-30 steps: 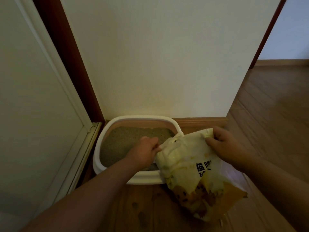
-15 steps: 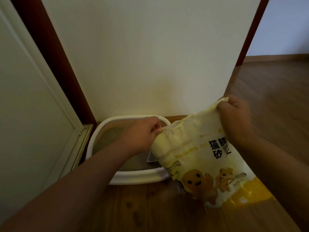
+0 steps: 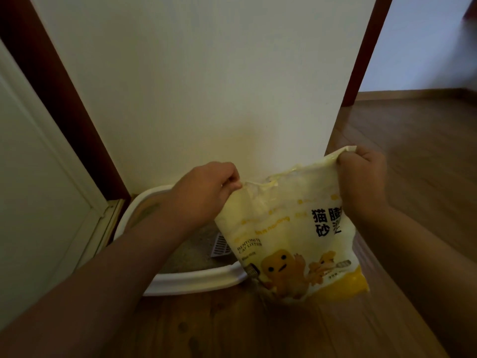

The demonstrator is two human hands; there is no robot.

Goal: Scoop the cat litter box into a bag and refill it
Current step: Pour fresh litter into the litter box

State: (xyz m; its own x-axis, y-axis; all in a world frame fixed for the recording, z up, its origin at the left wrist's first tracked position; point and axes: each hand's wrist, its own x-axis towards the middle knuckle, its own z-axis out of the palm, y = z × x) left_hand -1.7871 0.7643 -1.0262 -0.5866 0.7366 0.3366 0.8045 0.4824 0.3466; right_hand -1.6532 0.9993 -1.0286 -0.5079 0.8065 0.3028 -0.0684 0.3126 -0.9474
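**Both hands on litter bag, held up by its top corners**

Left hand (image 3: 206, 189) pinches the top left corner of the litter bag (image 3: 291, 233); right hand (image 3: 361, 182) is fisted round the top right corner, higher up. Hands well apart w/ the bag mouth stretched between them, bag hanging upright, bottom near the floor (image 3: 258, 329).

Litter box (image 3: 196, 280) sits below the left arm, against the wall (image 3: 206, 86), grey litter inside plus a white slotted scoop (image 3: 219, 245) near the bag's edge.

Risks, as I judge: corner grips are thin, so a heavy bag may slip or tear; tipping too fast could spill litter over the near rim onto the floor, or bury the scoop.

Room: wall close behind, door frame (image 3: 108, 223) at left; open floor to the right.
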